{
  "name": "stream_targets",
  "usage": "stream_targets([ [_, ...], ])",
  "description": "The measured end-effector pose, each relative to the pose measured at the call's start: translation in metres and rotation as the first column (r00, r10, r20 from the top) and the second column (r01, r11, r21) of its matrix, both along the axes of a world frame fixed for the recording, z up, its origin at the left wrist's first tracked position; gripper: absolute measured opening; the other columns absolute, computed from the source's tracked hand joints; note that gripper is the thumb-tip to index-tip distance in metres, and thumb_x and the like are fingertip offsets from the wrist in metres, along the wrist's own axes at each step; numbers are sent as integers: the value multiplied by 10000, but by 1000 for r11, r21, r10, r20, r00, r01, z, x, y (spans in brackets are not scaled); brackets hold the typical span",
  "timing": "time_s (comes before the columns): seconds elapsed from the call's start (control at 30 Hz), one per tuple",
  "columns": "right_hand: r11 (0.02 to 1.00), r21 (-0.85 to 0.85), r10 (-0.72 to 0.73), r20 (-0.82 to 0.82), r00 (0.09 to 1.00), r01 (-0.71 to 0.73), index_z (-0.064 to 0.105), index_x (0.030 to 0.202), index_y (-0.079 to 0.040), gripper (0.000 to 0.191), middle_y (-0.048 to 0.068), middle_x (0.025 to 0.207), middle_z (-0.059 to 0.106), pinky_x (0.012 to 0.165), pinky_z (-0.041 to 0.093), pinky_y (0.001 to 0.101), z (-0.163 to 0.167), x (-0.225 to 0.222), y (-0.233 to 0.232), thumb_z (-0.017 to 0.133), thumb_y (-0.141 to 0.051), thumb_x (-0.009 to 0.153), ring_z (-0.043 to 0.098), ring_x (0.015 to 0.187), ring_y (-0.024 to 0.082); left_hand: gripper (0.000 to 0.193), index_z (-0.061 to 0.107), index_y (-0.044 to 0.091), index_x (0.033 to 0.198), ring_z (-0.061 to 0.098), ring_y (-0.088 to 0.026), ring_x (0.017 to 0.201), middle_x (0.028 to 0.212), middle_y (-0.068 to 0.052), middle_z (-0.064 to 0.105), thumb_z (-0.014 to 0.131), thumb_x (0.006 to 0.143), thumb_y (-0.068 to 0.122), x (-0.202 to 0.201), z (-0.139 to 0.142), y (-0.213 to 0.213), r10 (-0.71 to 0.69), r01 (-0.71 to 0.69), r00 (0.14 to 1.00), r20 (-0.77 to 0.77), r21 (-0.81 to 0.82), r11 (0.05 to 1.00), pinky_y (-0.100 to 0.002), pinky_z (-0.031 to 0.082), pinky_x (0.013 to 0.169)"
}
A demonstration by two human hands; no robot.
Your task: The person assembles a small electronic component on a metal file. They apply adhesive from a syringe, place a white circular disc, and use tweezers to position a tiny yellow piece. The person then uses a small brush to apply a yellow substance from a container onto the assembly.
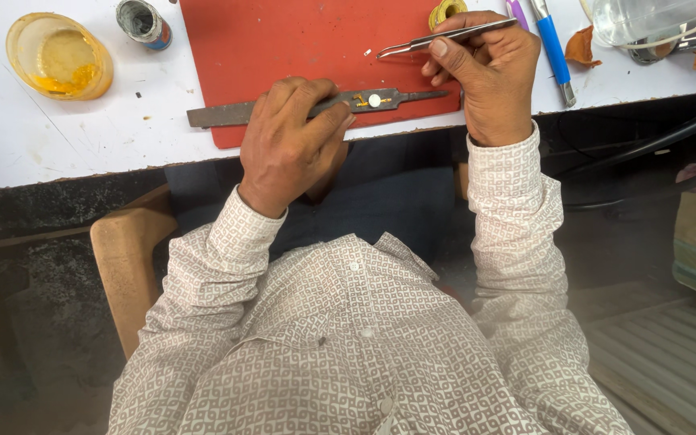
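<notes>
The left hand lies palm down over a long flat metal bar, fingers curled over its middle and pressing it to the red mat near the front edge of the white bench. The bar runs left to right — one end sticks out past the mat on the left, the thinner end points right. Just beyond the left fingertips, a small white disc with gold-coloured bits sits on the bar, uncovered and not touched by either hand.

The right hand is closed on a pair of steel tweezers, pinched between thumb and fingers; the tips point left and hang over the mat, above and a little right of the disc, apart from it.

At the far left of the bench stands a yellow dish with a small round pot beside it. A blue-handled tool lies just right of the right hand.
</notes>
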State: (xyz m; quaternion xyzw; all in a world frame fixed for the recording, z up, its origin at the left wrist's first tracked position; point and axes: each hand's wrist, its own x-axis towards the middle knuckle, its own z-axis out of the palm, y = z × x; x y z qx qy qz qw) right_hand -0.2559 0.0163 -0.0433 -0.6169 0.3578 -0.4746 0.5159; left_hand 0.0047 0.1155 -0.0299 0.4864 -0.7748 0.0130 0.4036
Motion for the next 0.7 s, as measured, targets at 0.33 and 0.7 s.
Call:
stream_targets([
  [0.33, 999, 47, 0, 127, 992, -6, 700, 1157, -6, 148, 123, 950, 738, 630, 599, 267, 5, -4, 1, 768, -81, 1049, 736, 742, 182, 109, 764, 103, 991, 630, -197, 1020, 1073, -19, 685, 838, 940, 164, -1, -6, 0, 11, -11, 1000, 2, -4, 1000, -346, 529, 877],
  [0.7, 982, -124, -103, 282, 954, 143, 674, 1009, -3, 167, 111, 891, 693, 682, 518, 319, 37, -38, -12, 694, -121, 1125, 656, 752, 202, 85, 776, 95, 971, 633, -208, 1010, 1103, -38, 704, 823, 918, 142, 0, 12, 0, -45, 52, 992, -121, 55, 997, -372, 497, 867],
])
